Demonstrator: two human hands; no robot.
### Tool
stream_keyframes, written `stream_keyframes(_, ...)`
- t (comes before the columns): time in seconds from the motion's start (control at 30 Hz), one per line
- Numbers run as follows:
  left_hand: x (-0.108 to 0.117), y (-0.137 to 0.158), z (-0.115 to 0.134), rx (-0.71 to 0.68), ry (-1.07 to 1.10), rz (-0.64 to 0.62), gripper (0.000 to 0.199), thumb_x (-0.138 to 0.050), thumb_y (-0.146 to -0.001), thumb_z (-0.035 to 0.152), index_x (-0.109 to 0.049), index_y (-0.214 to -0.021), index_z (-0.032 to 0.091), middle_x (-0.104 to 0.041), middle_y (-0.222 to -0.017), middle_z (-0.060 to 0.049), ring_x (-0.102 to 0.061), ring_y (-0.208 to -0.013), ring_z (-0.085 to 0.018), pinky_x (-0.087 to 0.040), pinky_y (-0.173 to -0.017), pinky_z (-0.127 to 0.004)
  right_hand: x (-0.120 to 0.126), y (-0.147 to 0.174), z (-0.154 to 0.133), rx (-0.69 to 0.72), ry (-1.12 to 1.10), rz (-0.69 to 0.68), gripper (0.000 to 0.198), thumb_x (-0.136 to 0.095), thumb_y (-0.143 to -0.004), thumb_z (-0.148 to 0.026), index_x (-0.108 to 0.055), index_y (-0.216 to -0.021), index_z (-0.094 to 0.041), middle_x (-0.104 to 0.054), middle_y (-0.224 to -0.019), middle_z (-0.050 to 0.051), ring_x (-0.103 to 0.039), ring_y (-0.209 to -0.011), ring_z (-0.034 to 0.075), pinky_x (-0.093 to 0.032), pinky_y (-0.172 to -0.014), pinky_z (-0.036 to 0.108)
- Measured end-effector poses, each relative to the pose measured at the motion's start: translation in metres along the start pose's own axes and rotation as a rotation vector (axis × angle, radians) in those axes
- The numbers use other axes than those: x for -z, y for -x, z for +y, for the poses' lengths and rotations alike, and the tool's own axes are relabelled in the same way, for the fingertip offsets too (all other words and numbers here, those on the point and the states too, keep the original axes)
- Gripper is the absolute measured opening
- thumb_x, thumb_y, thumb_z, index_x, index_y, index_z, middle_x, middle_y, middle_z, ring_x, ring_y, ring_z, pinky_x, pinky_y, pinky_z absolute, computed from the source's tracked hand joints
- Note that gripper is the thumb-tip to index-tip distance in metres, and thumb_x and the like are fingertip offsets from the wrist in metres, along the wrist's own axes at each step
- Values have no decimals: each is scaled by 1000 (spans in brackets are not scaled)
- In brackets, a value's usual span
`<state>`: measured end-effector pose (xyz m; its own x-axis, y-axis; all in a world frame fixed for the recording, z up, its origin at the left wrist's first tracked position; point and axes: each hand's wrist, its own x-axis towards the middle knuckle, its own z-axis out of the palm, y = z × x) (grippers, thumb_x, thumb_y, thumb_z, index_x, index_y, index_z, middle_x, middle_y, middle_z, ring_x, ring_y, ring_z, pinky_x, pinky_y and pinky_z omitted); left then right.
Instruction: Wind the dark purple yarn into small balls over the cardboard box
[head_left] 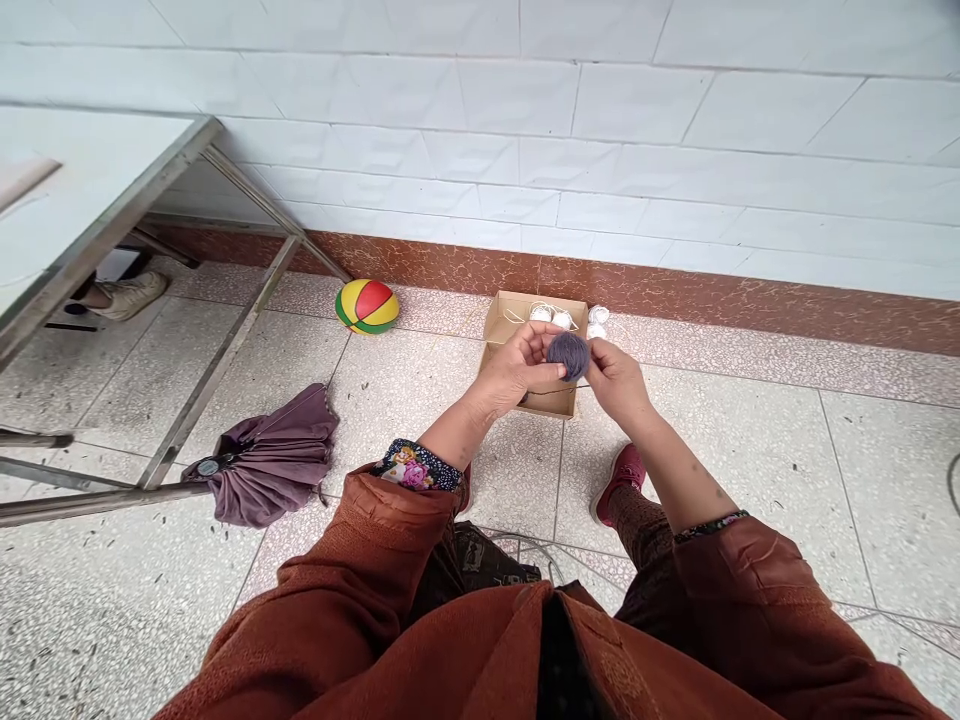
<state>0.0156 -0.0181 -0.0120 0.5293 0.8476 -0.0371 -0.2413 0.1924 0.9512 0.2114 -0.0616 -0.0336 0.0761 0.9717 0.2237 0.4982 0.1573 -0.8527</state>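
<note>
A ball of dark purple-grey yarn is held up between my hands. My left hand grips it from the left, thumb below and fingers behind. Pinched together at the ball's right edge, the fingers of my right hand hold the yarn strand, which stretches leftward under the ball. Beneath the hands an open cardboard box sits on the floor, partly hidden by them. White yarn balls lie in its far part, and more white balls rest just right of it.
A yellow, red and green ball lies by the wall. A folded purple umbrella is on the floor near the metal-framed table at left. Another person's shoe shows under that table. A tiled wall stands ahead.
</note>
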Motion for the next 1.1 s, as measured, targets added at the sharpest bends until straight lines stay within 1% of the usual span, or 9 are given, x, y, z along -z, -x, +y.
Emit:
stream_keyframes(0.17,11,-8,0,-46,-198,222,51,-88,-72,18,-60,-115,22,-74,-109,-3,-70,-100,-16,-54,-97,-35,3,7,-15,133,-39,-228,26,-64,-103,-41,-68,-83,-24,-68,-79,2,-61,-74,19,-49,-72,32)
stream_keyframes(0.27,14,-10,-3,-24,-364,286,55,-88,-67,14,-59,-114,21,-71,-103,-2,-68,-91,-15,-53,-89,-34,9,6,-26,176,-136,-305,24,-66,-103,-44,-75,-90,-25,-73,-85,2,-64,-75,18,-51,-74,33)
stream_keyframes(0.43,5,-3,-10,51,-525,129,70,-91,-63,17,-56,-123,21,-66,-96,1,-63,-83,-15,-50,-81,-33,14,1,-28,157,-186,-180,24,-70,-102,-46,-77,-88,-27,-72,-84,2,-65,-79,19,-53,-78,36)
stream_keyframes(0.57,-3,3,-6,57,-343,-79,67,-85,-68,16,-55,-127,24,-66,-100,1,-64,-87,-14,-51,-84,-32,13,-5,-16,73,-112,29,24,-71,-99,-45,-73,-84,-26,-69,-82,1,-62,-77,19,-50,-77,35)
stream_keyframes(0.67,-5,4,0,41,-146,-127,64,-86,-70,19,-57,-128,25,-67,-103,0,-66,-93,-14,-52,-89,-32,8,-6,-3,-36,-108,68,27,-67,-98,-46,-69,-82,-25,-65,-79,1,-57,-72,18,-47,-71,33)
stream_keyframes(0.8,-2,0,3,-23,6,-16,59,-88,-71,23,-62,-124,25,-72,-113,-4,-68,-107,-18,-54,-99,-34,-3,0,3,-105,-84,-40,23,-66,-98,-42,-66,-83,-24,-66,-77,1,-59,-73,19,-46,-71,33)
stream_keyframes(0.97,8,-9,-1,-12,-156,258,48,-83,-74,19,-66,-118,20,-76,-115,-6,-71,-107,-19,-54,-107,-40,-4,8,-19,69,-138,-315,20,-66,-99,-36,-70,-84,-24,-71,-84,2,-62,-76,18,-49,-75,33)
stream_keyframes(1.03,11,-12,-3,19,-264,276,47,-82,-72,16,-67,-117,19,-77,-112,-7,-72,-102,-19,-56,-104,-41,2,8,-29,99,-218,-390,19,-68,-100,-38,-74,-87,-25,-72,-85,1,-62,-75,17,-49,-74,32)
stream_keyframes(1.1,12,-12,-5,24,-368,231,49,-84,-69,15,-69,-115,19,-76,-112,-7,-72,-99,-19,-58,-100,-40,9,6,-34,90,-284,-351,20,-72,-99,-42,-76,-89,-25,-72,-85,1,-62,-75,17,-50,-73,32)
